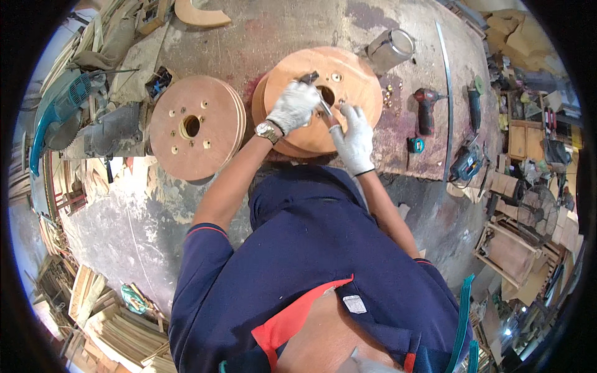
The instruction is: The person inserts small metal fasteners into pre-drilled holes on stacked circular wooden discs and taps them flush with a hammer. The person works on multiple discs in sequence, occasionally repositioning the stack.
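Note:
A stacked pair of round plywood discs (289, 65), like a reel with a central hole, lies on the workbench before me. My left hand (292, 107), in a white glove, is curled and slightly blurred over its left side, left of the hole. A dark tool end (309, 78) sticks out beyond the left fingers; whatever they grip is mostly hidden. My right hand (356, 142), also gloved, rests at the disc's near right and closes on a slim tool with a metal shaft (325, 108) and brownish handle. The shaft lies beside the hole. Metal inserts (337, 78) sit around it.
Another wooden reel (180, 133) stands at the left edge. A clear jar (392, 48) lies near small brass-coloured fittings (388, 96). Rightward are a red-black drill (426, 110), a tape measure (416, 145), a long metal strip (446, 93) and an angle grinder (474, 102). A teal saw (62, 102) is far left.

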### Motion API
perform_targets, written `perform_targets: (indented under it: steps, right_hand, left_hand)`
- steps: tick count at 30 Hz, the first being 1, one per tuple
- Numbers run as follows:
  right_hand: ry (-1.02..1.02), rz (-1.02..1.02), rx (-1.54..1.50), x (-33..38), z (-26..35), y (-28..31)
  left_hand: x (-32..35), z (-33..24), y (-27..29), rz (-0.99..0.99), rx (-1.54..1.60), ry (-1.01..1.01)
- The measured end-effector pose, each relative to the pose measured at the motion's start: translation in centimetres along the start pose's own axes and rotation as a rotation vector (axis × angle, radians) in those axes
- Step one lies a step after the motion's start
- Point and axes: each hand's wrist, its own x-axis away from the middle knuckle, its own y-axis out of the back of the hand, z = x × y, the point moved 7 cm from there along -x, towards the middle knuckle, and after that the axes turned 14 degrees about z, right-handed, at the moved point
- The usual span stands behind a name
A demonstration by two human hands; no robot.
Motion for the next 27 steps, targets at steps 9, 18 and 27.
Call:
perform_targets:
  steps: [9, 18, 27]
  right_hand:
    - [0.247, 0.461, -0.107, 1.5, 9.5, 1.1]
    - [0.074, 0.39, -0.084, 2.4, 8.7, 0.4]
    - [-0.509, 0.742, -1.212, 4.4, 4.1, -3.1]
  left_hand:
    - [5.7, -5.9, -5.6, 0.224, 2.253, 0.254]
    - [6.8, -7.3, -7.0, 0.32, 2.295, 0.824]
    - [6.5, -6.0, -7.7, 0.337, 1.034, 0.095]
